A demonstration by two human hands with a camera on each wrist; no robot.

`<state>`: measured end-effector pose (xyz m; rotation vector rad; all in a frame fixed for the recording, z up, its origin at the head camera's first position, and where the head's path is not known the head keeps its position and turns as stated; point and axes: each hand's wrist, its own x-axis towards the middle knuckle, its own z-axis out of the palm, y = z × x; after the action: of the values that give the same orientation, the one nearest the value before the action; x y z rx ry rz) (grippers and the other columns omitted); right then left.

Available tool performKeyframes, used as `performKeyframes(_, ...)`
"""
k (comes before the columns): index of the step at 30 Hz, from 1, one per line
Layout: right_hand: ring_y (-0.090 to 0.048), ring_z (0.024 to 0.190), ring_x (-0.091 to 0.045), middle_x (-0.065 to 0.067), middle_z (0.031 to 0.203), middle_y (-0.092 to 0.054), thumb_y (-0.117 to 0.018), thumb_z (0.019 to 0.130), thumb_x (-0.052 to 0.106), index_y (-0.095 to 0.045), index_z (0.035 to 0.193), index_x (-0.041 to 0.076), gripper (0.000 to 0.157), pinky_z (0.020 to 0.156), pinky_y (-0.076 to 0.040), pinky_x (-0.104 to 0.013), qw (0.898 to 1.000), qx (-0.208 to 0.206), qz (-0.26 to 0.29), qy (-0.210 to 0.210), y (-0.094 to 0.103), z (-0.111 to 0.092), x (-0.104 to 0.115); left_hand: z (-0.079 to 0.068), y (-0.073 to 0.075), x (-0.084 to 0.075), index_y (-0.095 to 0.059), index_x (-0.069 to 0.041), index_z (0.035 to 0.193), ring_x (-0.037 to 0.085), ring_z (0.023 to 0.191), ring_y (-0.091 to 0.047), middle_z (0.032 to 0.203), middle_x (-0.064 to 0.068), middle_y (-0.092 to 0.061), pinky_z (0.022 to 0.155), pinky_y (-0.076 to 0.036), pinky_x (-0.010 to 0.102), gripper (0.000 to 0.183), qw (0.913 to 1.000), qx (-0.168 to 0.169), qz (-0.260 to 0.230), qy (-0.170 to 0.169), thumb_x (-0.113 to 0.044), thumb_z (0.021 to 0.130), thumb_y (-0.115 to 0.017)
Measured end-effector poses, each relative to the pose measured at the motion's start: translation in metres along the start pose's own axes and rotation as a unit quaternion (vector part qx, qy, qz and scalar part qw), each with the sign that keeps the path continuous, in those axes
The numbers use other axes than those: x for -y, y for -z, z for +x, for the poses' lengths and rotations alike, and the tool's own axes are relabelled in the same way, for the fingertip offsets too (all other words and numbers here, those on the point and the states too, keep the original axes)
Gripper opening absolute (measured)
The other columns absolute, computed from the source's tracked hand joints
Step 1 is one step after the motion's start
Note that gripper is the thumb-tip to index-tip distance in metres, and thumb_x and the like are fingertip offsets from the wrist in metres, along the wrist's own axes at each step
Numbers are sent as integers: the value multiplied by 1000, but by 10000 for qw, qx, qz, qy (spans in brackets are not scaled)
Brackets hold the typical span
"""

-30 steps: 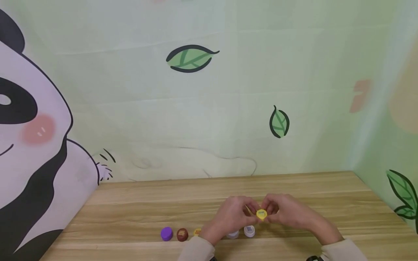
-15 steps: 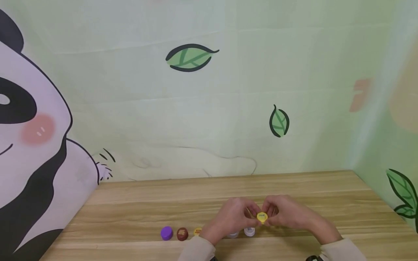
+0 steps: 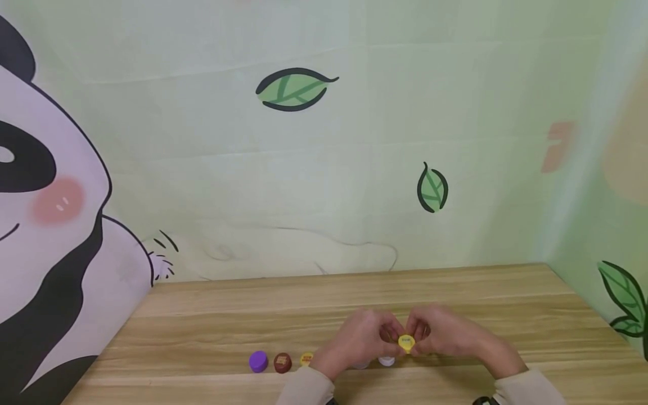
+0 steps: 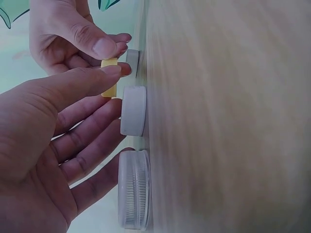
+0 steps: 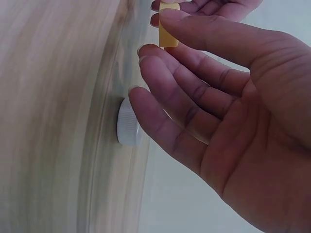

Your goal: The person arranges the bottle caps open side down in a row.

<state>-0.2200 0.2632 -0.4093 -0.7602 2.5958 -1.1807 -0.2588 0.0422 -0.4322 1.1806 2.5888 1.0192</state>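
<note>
Between my two hands is a small yellow bottle cap (image 3: 406,342) with printing on its top, close over the table. My left hand (image 3: 356,340) pinches its left side with thumb and fingertip. The thumb of my right hand (image 3: 448,332) lies on its right side, with the fingers curled behind. Seen edge-on in the left wrist view, the yellow cap (image 4: 109,90) is level with a white cap (image 4: 133,111) standing on the table below my left fingers. A ribbed white cap (image 5: 129,124) stands by my right hand's lower fingers in the right wrist view.
A row of caps runs along the wooden table (image 3: 202,320): purple (image 3: 259,361), brown (image 3: 282,363) and yellow (image 3: 306,359) ones at the left, then a white cap (image 3: 387,361) near my hands. My left forearm hides part of the row. A printed cloth backdrop (image 3: 228,180) stands behind.
Both hands have lowered slightly toward me with the yellow cap between them, and it now overlaps the white cap more. The other caps have stayed in place.
</note>
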Motion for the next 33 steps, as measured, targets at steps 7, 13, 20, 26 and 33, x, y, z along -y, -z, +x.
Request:
performKeyframes(7,-60,79,-12,1,86,-66,-87,81,4,-68,97,7,25,67,-51,-26,9999,84,-84,-106,-1,1,-1,0,-1,-3,-80,-17,100,-10,76,-61,85,-16,-74,74,-49,13,21,9995,19,293,71,-18,84,-93)
performKeyframes(13,-59,79,-12,1,86,-65,-88,81,4,-68,97,6,25,68,-51,-27,9998,140,-98,-134,-1,0,0,-1,-3,-4,-81,-19,99,-11,76,-61,85,-18,-74,75,-48,13,20,9990,58,448,78,-20,84,-93)
performKeyframes(20,-59,78,-12,1,85,-65,-88,80,3,-67,96,6,26,68,-51,-27,9998,160,-39,-143,-3,-1,-2,-1,-4,-5,-82,-18,98,-13,76,-62,86,-17,-76,74,-47,10,20,9984,52,564,-58,-19,82,-95)
performKeyframes(26,-59,78,-10,2,84,-64,-87,79,3,-67,95,6,26,69,-51,-27,9998,139,-73,-123,-4,-1,-3,0,-4,-4,-83,-19,98,-14,77,-61,87,-17,-77,75,-45,9,21,9970,62,752,-187,-20,81,-96)
performKeyframes(33,-58,77,-12,2,84,-64,-87,80,3,-66,95,5,26,68,-49,-27,9996,151,-68,-210,-4,-2,-1,1,-5,-3,-84,-19,99,-15,77,-61,87,-18,-76,74,-45,9,22,9965,99,792,-227,-21,81,-95)
